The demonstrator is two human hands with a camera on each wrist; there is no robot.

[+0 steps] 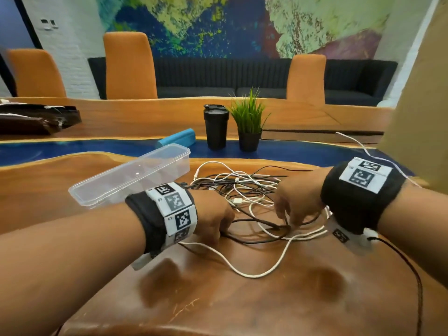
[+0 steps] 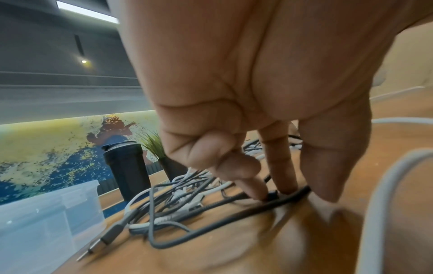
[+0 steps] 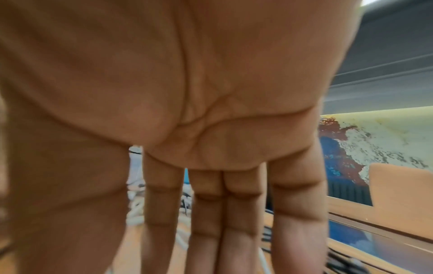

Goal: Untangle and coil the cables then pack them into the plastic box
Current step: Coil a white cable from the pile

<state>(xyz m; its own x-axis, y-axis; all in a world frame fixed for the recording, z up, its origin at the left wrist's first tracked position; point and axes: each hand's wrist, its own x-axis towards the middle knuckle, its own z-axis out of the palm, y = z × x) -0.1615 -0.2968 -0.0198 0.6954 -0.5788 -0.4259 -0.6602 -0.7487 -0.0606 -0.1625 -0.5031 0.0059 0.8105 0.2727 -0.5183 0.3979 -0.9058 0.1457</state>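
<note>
A tangle of white and black cables (image 1: 244, 190) lies on the wooden table (image 1: 218, 306) in front of me. To its left stands the clear plastic box (image 1: 131, 175), without a lid and with nothing inside. My left hand (image 1: 215, 221) is at the pile's near left edge. In the left wrist view the left hand (image 2: 288, 192) pinches a black cable (image 2: 234, 211) against the table between fingertips and thumb, its outer fingers curled. My right hand (image 1: 291, 204) hovers over the pile's right side. The right wrist view shows the right hand (image 3: 225, 231) with fingers straight, pointing down, holding nothing.
A black tumbler (image 1: 215, 127) and a small potted plant (image 1: 249, 127) stand behind the pile, with a blue case (image 1: 177, 139) beside them. Dark bags (image 1: 36, 120) lie at far left. One white cable (image 1: 358, 144) trails away to the right. Orange chairs line the far side.
</note>
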